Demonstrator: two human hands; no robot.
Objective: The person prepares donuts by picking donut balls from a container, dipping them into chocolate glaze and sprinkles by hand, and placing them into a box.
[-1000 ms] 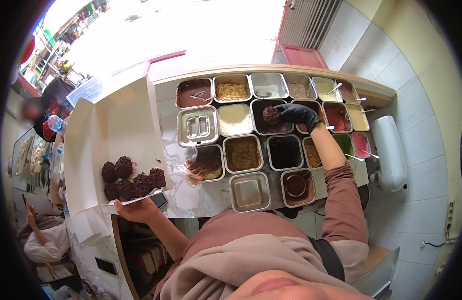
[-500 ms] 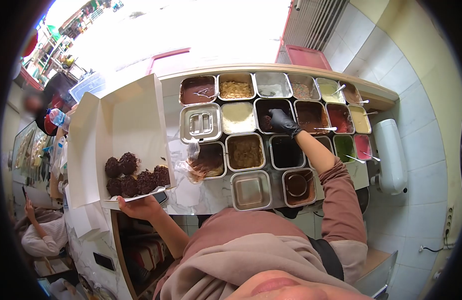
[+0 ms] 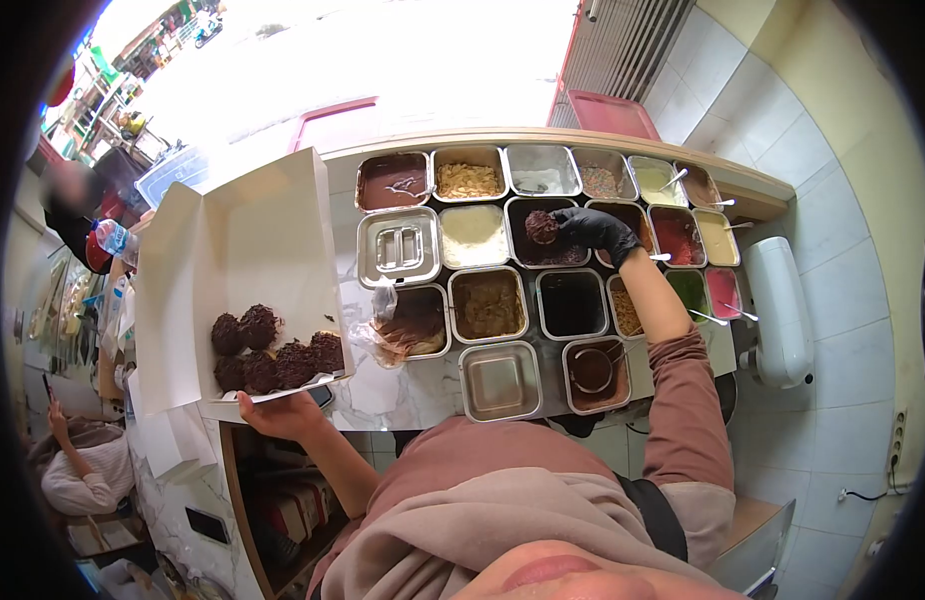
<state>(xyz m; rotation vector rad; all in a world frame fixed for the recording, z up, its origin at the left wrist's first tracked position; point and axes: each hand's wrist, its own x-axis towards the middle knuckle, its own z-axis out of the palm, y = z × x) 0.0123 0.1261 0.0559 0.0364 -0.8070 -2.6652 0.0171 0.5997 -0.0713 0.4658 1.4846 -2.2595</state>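
At the bottom of the frame, the person's brown top [image 3: 453, 450] and beige scarf [image 3: 453, 520] are filling the foreground. Just beyond, on the marbled table [image 3: 388, 400], a square metal container [image 3: 501, 382] is standing beside a sauce container [image 3: 595, 409] with dark brown contents. At lower left, the bare left hand [image 3: 283, 415] is supporting the near edge of an open white box [image 3: 268, 230] from below; how tightly its fingers are closing, I cannot tell. Inside the box, several chocolate-coated balls [image 3: 261, 370] are sitting clustered in its near part. Well apart, right of centre, the black-gloved right hand [image 3: 598, 232] is gripping another dark ball [image 3: 542, 227] with its fingers, holding it over a dark container [image 3: 523, 206]. In that row, toward the left, a metal lid [image 3: 398, 247] with a handle is covering a container. Farther back, golden flakes [image 3: 470, 180] are filling one container, and bright light is washing across the top of the frame.
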